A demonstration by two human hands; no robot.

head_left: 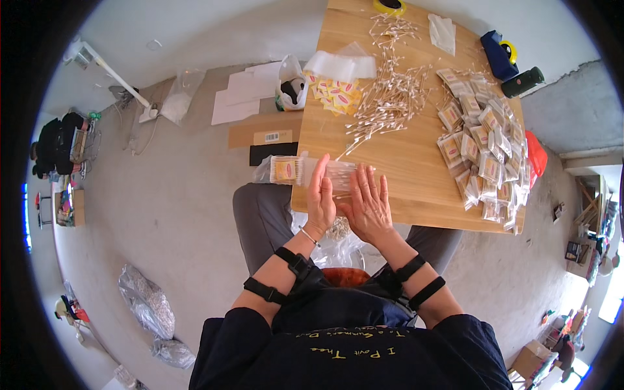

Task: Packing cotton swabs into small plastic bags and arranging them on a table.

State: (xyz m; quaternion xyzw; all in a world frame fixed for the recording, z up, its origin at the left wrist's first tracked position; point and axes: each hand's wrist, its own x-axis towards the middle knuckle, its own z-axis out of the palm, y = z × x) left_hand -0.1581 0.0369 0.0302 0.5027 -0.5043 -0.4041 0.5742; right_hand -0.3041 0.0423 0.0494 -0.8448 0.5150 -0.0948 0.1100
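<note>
Near the front left corner of the wooden table (406, 198), my two hands frame a small row of cotton swabs (339, 174), which seems to lie in or under clear plastic. My left hand (320, 200) stands on its edge at the row's left side, fingers stretched out. Fingers extended and palm down, my right hand (368, 200) lies flat at the row's right end. Just left of my left hand, a clear packet of swabs with a yellow card (285, 170) sits at the table's edge. Loose cotton swabs (390, 97) spread in a heap beyond my hands.
Filled swab packets (481, 143) pile up along the table's right side. Yellow cards (335, 96) lie by clear plastic bags (341, 65) at the left. A tape dispenser (500, 55) and dark cylinder (523, 82) stand far right. Below the table edge hangs a plastic bag (341, 247).
</note>
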